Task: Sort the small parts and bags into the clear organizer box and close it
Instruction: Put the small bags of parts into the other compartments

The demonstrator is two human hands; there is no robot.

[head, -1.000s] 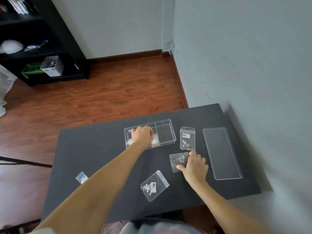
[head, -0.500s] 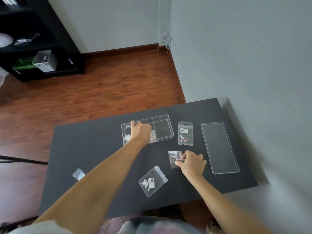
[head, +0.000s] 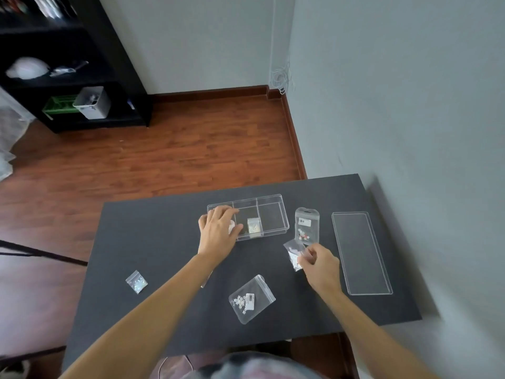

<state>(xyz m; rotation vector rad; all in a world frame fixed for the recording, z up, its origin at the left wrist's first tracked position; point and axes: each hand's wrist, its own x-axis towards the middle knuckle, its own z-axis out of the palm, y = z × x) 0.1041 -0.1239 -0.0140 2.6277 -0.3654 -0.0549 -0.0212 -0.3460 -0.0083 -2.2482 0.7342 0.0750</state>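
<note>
We look down our own bare arms onto a matte black rectangular counter (head: 153,242). Nearest us lies a clear plastic zip bag of small white flower-shaped parts (head: 252,298) with a white barcode sticker whose print is too small to read. Far to the left sits a tiny clear bag of pale pieces (head: 136,282), well apart from everything else.

Our right hand (head: 319,266) has its fingers pinched shut on a small clear bag of white bits (head: 294,254), lifted off the counter. Just beyond it lies a clear hang-hole bag of red and white parts (head: 307,226), its white label unreadable. At far right rests the clear flat rectangular lid (head: 361,251).

Our left hand (head: 218,231) rests on the left end of the clear three-compartment organizer box (head: 270,214), fingers loosely spread, seemingly steadying it. A small pale packet (head: 253,226) already sits in the middle compartment.

We judge sorting is underway: the held bag next needs carrying to a compartment, probably the empty right one, then three bags follow before the lid goes on.
</note>
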